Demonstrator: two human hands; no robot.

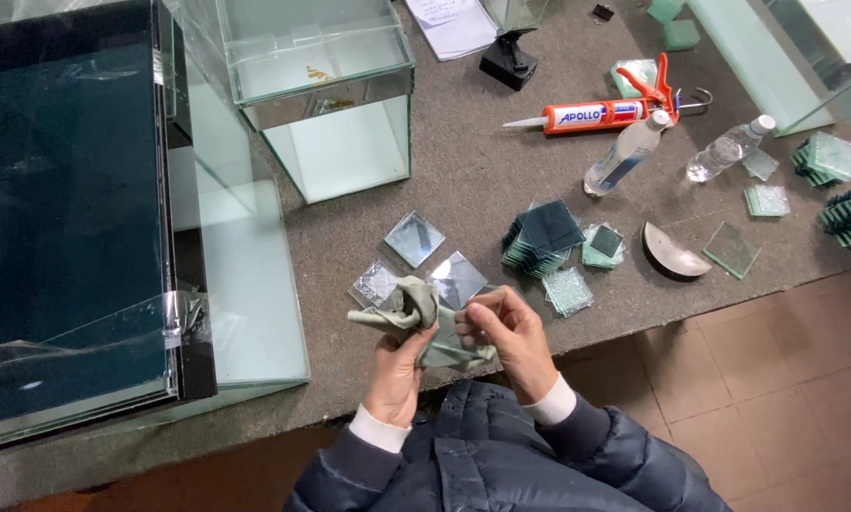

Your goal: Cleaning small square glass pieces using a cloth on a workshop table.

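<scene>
My left hand (397, 370) grips a crumpled grey-green cloth (408, 311) just above the near table edge. My right hand (503, 332) pinches the same cloth from the right, fingers curled; whether a small glass piece sits inside it I cannot tell. Small square glass tiles (414, 237) lie on the grey table (482, 161) right behind my hands, one (459, 278) partly hidden by the cloth.
A large dark glass tank (65, 218) fills the left; a smaller clear tank (321, 85) stands behind. Stacked glass squares (544, 237), an orange sealant gun (606, 112), two plastic bottles (626, 152), a curved metal piece (674, 254) and more glass stacks (828, 156) lie to the right.
</scene>
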